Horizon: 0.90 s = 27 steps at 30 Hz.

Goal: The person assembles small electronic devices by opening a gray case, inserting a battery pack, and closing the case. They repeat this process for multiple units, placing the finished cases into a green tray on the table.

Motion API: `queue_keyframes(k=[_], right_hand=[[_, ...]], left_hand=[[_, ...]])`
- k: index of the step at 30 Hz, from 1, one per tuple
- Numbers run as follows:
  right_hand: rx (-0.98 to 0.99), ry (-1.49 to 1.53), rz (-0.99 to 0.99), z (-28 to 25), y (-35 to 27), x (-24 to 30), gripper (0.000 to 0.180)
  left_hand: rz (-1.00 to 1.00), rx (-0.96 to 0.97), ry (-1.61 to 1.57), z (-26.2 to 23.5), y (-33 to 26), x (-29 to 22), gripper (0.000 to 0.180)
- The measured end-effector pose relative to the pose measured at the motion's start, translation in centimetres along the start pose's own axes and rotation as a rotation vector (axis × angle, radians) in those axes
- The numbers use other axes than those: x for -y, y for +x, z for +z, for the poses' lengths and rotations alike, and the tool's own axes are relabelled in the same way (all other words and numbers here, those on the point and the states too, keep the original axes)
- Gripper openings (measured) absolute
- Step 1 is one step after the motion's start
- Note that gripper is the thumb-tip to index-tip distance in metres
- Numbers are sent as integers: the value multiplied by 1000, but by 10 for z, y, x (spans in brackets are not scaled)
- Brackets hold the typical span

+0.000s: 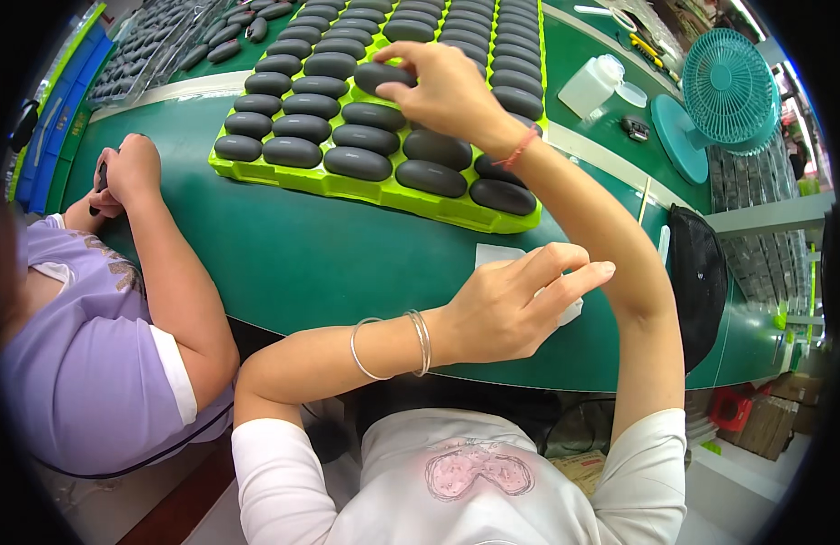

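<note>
My right hand reaches over a bright green tray and pinches a dark grey, smooth oval case between thumb and fingers. Rows of similar dark oval cases fill the tray around it. Closer to me, my left hand is curled with the index finger partly stretched out. A white cloth shows under its fingers, apparently held. A flat white piece lies on the green table just beyond that hand, partly hidden by it.
A co-worker's hands hold a small dark object at the left. On the right are a teal fan, a white plastic bottle, its cap and a black pouch. More dark cases lie at the far left.
</note>
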State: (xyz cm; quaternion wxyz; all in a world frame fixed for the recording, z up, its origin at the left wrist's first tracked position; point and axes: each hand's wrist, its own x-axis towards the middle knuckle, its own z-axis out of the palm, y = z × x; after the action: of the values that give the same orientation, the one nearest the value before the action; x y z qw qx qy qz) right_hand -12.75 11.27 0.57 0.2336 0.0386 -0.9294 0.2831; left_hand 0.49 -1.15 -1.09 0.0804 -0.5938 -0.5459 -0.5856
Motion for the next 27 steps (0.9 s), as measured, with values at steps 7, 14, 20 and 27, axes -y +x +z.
queue_keyframes(k=[7,14,20,27], right_hand=[[112,-27,41,10,5,1,26],[134,-38,25,8,10,-2,21],[161,1,5,5,7,-4,25],[108,78,-162,-10,-16,1,30]], left_hand=[[39,-1,13,-3,0,-7,41],[28,94,20,-3,-7,-9,32],[32,160,-24,5,-13,-6,28],[135,244,-58,4,-23,1,11]])
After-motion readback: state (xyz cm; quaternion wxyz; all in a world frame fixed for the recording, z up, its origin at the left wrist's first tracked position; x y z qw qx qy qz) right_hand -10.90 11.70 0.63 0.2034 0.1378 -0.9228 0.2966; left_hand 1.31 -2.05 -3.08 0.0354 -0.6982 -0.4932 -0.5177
